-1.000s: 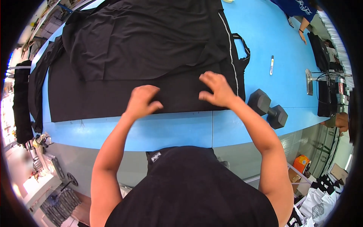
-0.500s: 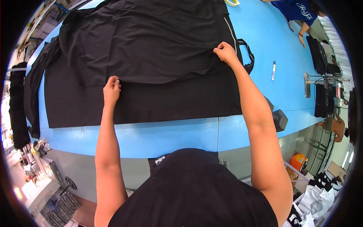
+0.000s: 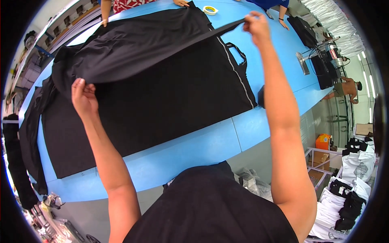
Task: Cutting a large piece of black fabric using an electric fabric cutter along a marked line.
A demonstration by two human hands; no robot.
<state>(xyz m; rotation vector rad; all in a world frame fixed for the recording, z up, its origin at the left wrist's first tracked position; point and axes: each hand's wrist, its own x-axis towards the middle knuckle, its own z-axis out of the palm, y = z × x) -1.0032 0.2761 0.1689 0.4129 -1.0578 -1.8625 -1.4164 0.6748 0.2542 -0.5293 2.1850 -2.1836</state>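
Observation:
A large sheet of black fabric (image 3: 174,105) lies over the blue table. Its upper layer (image 3: 133,60) is lifted, with the near edge pulled into a taut slanting line. My left hand (image 3: 84,97) pinches that edge at the left, just above the lower layer. Higher up and farther out, my right hand (image 3: 257,28) grips the stretched corner past the fabric's right side. A pale strip (image 3: 231,60) runs down the right edge of the lower layer, and a black loop of cloth (image 3: 239,52) sticks out beside it.
The blue table (image 3: 194,152) has a tape roll (image 3: 210,13) at the far side and a dark weight (image 3: 261,97) near my right forearm. One co-worker's hand (image 3: 105,22) touches the far fabric; another's hand (image 3: 283,24) rests at far right. Folded garments (image 3: 330,212) stand lower right.
My right hand has moved up and right, drawing the fabric edge taut off the lower layer. My left hand has shifted left. The view has turned, bringing a co-worker's hands into sight.

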